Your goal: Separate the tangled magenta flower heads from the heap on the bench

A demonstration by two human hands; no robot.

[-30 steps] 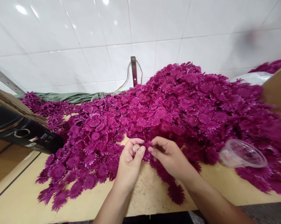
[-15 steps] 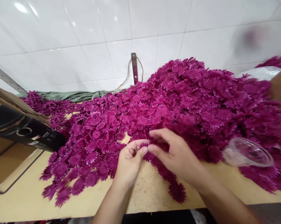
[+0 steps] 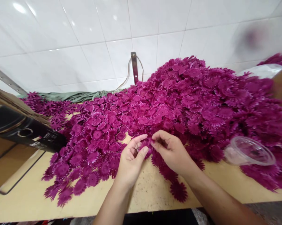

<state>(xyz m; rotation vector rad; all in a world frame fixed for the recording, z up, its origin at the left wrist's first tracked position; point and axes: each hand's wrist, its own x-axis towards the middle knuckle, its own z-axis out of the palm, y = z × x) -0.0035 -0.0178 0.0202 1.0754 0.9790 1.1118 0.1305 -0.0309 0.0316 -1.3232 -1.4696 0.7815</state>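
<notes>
My left hand point(image 3: 131, 157) holds a purple artificial flower point(image 3: 145, 144) between thumb and fingers, just above the near edge of the heap. From the other side my right hand point(image 3: 170, 150) pinches at the flower's edge, thumb and forefinger together; any small part inside that pinch is hidden. Both hands are close together at the middle of the table. All around them spreads a large heap of similar purple flower pieces point(image 3: 164, 103), with fringed petals. One loose flower piece point(image 3: 179, 191) lies below my right wrist.
A clear plastic tub point(image 3: 253, 151) tilts against the heap on the right. To the left, a black box point(image 3: 30, 132) leans beside cardboard. Narrow purple star-shaped pieces point(image 3: 49, 104) lie at the back left. A metal bracket point(image 3: 134, 67) is fixed to the tiled wall.
My right fingers have closed into a pinch at the flower's edge, where they were more spread and blurred. The flower shows more fully between my hands.
</notes>
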